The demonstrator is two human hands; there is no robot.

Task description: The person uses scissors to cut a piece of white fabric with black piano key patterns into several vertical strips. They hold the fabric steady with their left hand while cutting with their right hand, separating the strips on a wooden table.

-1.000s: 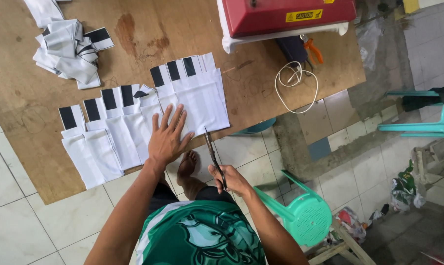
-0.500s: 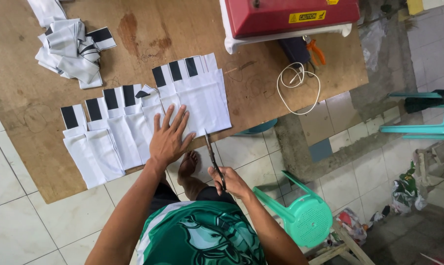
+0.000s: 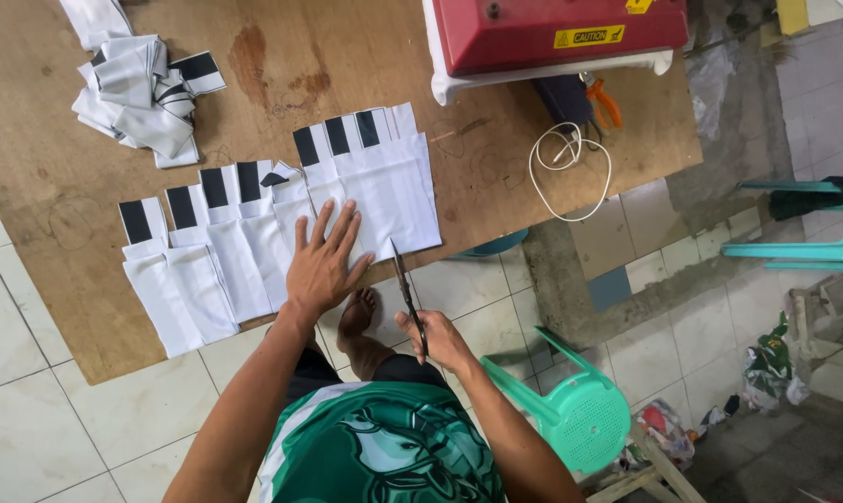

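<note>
While left hand (image 3: 321, 265) presses cloth pieces (image 3: 254, 242), right hand (image 3: 440, 337) grips scissors (image 3: 405, 284)

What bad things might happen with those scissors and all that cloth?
The scissors in the right hand point toward the left hand, which lies flat on the white cloth pieces, so a finger might get nicked. The cloth hangs over the table edge and could slide off. A bare foot is below the blades.

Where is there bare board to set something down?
Bare wooden board lies between the crumpled fabric pile and the red machine, and between the laid-out white pieces and the white cord. It is crowded under the left hand.
</note>
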